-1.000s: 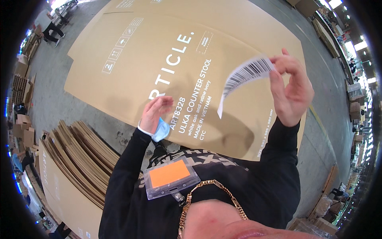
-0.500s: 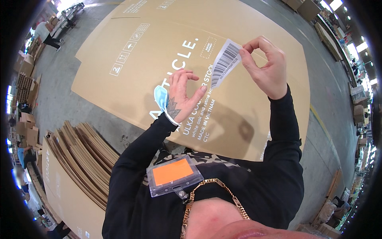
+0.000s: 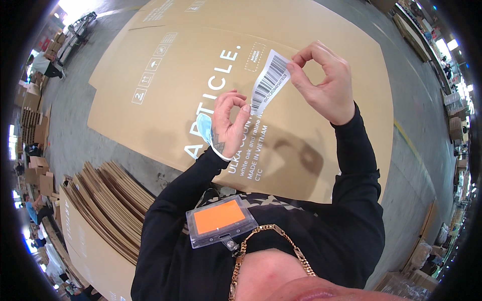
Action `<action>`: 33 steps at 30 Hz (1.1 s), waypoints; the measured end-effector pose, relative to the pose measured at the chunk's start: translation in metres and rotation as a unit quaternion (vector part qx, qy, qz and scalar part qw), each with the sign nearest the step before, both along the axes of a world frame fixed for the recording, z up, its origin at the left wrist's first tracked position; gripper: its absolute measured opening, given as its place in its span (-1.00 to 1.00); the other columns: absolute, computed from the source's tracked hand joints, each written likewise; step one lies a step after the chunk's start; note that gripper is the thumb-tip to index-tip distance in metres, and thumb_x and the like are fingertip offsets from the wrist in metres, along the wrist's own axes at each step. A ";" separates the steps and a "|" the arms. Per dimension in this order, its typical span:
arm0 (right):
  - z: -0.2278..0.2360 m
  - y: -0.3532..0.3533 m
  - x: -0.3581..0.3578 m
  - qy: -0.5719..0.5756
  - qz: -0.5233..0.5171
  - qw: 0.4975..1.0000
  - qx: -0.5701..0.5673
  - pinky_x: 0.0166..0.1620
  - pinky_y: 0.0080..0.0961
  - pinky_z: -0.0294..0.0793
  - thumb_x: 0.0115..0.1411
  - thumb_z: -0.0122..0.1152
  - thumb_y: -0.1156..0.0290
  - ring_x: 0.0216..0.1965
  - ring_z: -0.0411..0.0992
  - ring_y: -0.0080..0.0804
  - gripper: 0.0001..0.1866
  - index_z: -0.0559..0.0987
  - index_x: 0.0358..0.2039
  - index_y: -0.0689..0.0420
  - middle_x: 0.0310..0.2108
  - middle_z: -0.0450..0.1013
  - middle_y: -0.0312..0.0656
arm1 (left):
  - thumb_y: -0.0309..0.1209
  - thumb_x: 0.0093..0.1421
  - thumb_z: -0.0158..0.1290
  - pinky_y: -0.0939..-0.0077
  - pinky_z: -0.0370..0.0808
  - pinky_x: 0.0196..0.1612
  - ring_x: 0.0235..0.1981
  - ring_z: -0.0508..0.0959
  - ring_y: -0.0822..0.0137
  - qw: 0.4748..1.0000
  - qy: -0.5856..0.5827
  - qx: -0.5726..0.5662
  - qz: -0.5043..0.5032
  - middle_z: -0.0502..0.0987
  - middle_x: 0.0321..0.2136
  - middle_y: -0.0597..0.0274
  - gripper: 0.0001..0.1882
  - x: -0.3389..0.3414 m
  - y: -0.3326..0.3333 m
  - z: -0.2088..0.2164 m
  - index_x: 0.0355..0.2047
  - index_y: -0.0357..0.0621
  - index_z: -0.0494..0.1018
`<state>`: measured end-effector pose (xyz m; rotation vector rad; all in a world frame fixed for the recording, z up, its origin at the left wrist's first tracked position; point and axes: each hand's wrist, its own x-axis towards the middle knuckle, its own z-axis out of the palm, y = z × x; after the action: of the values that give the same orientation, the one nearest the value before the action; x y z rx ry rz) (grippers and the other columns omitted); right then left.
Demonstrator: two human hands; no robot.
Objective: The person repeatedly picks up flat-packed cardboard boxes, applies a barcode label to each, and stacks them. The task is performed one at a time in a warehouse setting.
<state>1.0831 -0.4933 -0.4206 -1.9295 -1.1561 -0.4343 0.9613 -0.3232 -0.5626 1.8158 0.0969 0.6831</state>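
Observation:
A white barcode label [image 3: 269, 83] is stretched slantwise above a large flat brown cardboard sheet [image 3: 201, 55]. My right hand [image 3: 326, 83] pinches the label's upper right end between thumb and forefinger. At its lower left end, my left hand [image 3: 231, 123] has thumb and forefinger drawn together on the label's edge; the exact contact is small and hard to make out. A light blue face mask [image 3: 205, 126] hangs by its white loop from my left wrist. White print and a dashed rectangle [image 3: 256, 56] mark the cardboard beneath the label.
A stack of folded cardboard [image 3: 108, 205] stands on the lower left, beside the sheet. Past the sheet's right edge runs a grey floor [image 3: 409, 165] with a yellow line. Other people [image 3: 45, 65] are at the far left, among pallets and boxes.
My left thumb and forefinger have closed toward each other at the label's lower end. My right hand and the label have shifted slightly left in the view.

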 end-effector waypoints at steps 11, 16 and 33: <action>0.003 -0.005 0.005 -0.014 -0.006 1.000 0.001 -0.25 -0.34 0.43 0.02 0.34 0.47 -0.43 0.46 -0.21 -0.85 0.52 -0.51 0.19 -0.52 0.50 -0.18 | -0.40 0.16 0.17 0.30 0.30 0.12 0.00 0.44 0.24 0.976 0.041 -0.214 -0.004 0.50 -0.13 0.09 -0.85 0.000 0.003 -0.011 -0.35 -0.20 0.47; 0.001 -0.003 0.005 -0.013 -0.006 1.000 0.000 -0.26 -0.35 0.42 0.02 0.34 0.47 -0.44 0.46 -0.22 -0.85 0.51 -0.52 0.19 -0.53 0.50 -0.18 | -0.38 0.04 0.26 0.11 0.29 0.15 0.14 0.35 0.00 0.998 -0.005 0.059 0.023 0.46 -0.10 0.07 -0.79 -0.009 -0.012 0.014 -0.41 -0.16 0.46; -0.070 0.015 0.136 0.102 -0.038 0.990 -0.092 -0.24 -0.35 0.49 0.11 0.30 0.17 -0.38 0.54 -0.25 -0.68 0.61 -0.41 0.22 -0.47 0.56 -0.09 | -0.45 0.08 0.25 0.46 0.42 -0.13 -0.29 0.52 0.38 0.985 0.169 0.024 0.000 0.54 -0.39 0.28 -0.90 0.067 0.037 -0.024 -0.44 -0.17 0.55</action>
<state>1.2188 -0.4783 -0.4909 -2.1269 -1.0210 -0.1684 1.0286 -0.2860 -0.5865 1.9645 0.3094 0.3736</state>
